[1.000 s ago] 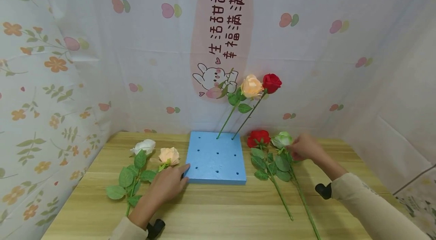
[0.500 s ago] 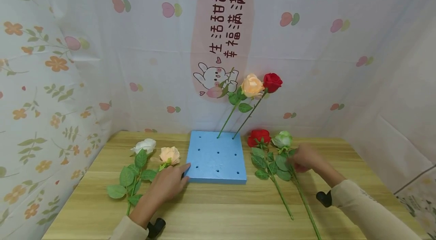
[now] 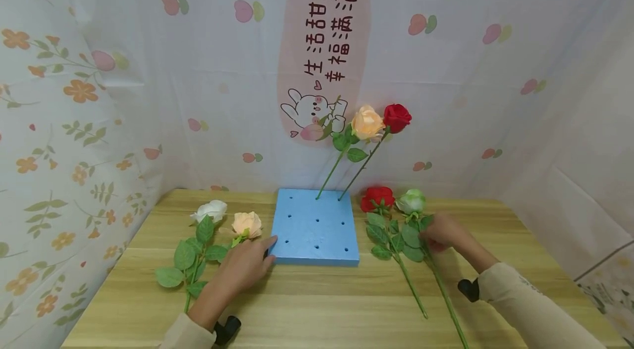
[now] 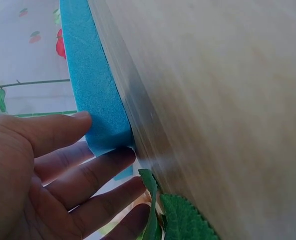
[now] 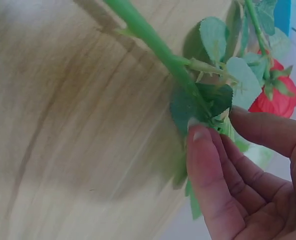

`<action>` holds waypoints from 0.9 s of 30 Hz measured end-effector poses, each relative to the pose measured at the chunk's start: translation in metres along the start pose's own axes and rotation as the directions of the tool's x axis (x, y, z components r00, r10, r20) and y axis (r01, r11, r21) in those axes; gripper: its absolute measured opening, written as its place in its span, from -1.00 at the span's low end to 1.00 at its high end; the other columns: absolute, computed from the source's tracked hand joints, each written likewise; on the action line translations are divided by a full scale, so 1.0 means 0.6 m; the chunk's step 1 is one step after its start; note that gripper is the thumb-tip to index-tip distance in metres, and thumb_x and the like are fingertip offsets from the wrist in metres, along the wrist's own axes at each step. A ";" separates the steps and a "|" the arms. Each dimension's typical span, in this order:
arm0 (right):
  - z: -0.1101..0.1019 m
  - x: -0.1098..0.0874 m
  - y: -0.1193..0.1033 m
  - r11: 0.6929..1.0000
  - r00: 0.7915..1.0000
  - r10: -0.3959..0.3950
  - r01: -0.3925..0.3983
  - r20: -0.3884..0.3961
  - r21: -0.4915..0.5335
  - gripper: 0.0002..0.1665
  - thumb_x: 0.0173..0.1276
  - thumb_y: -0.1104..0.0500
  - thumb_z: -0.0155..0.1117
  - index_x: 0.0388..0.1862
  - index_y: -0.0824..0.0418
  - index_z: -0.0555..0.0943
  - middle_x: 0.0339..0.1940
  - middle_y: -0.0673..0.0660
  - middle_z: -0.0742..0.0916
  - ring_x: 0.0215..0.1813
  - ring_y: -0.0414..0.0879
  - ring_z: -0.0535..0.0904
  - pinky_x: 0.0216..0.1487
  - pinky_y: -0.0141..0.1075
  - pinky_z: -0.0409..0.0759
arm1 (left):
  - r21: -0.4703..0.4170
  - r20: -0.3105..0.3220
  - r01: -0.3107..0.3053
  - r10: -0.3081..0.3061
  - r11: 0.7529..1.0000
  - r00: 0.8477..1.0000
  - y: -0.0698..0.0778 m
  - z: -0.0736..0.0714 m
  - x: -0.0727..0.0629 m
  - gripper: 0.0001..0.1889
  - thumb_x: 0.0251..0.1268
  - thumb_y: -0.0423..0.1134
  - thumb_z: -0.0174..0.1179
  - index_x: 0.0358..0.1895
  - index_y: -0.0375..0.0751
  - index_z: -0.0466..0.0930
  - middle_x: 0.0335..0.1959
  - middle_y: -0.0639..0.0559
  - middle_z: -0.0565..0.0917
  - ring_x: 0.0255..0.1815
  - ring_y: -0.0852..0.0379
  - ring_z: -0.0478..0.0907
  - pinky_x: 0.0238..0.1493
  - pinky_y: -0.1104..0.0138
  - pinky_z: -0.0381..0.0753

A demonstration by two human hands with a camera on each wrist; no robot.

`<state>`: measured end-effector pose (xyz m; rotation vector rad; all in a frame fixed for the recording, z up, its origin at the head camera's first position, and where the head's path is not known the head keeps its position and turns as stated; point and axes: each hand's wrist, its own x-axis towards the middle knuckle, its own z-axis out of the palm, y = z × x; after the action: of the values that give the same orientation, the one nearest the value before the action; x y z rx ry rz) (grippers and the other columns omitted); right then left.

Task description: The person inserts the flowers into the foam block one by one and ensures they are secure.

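Observation:
A square blue foam board (image 3: 303, 233) with several holes lies on the table. A peach rose (image 3: 367, 122) and a red rose (image 3: 397, 118) stand tilted in its back holes. My left hand (image 3: 244, 267) rests at the board's front left corner, relaxed fingers (image 4: 95, 175) touching its edge. At the right, my right hand (image 3: 444, 232) curls its fingers round the upper stem of a pale green rose (image 3: 411, 201), just below the bloom. In the right wrist view the stem (image 5: 162, 55) runs between thumb and index finger, with leaves partly hiding the grip.
Another red rose (image 3: 377, 198) lies just left of the pale green one. Left of the board lie a white rose (image 3: 210, 210) with broad leaves and a peach rose (image 3: 246, 224), partly behind my left hand. A printed curtain (image 3: 223, 90) rises behind the table (image 3: 317, 310).
My right hand has slid from the pale green bloom slightly down toward its stem and leaves. The left hand stays at the board's corner.

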<state>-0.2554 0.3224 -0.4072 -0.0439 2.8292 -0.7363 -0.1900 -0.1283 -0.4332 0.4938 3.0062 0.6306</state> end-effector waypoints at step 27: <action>-0.026 -0.014 0.007 0.977 0.984 0.156 -0.167 0.087 0.136 -0.80 0.15 0.30 0.16 -0.61 0.38 0.57 -0.71 0.11 0.64 -0.64 -0.10 0.60 -0.52 -0.25 0.61 | -0.008 -0.006 -0.002 0.002 1.000 1.000 0.001 -0.003 0.000 -0.54 0.34 -0.17 0.22 0.28 -0.19 0.53 -0.41 -0.02 0.67 -0.64 0.21 0.34 -0.56 0.29 0.29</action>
<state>-0.2502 0.3344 -0.3943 0.1754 2.6622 -0.8773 -0.1897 -0.1287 -0.4312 0.4960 3.0080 0.6445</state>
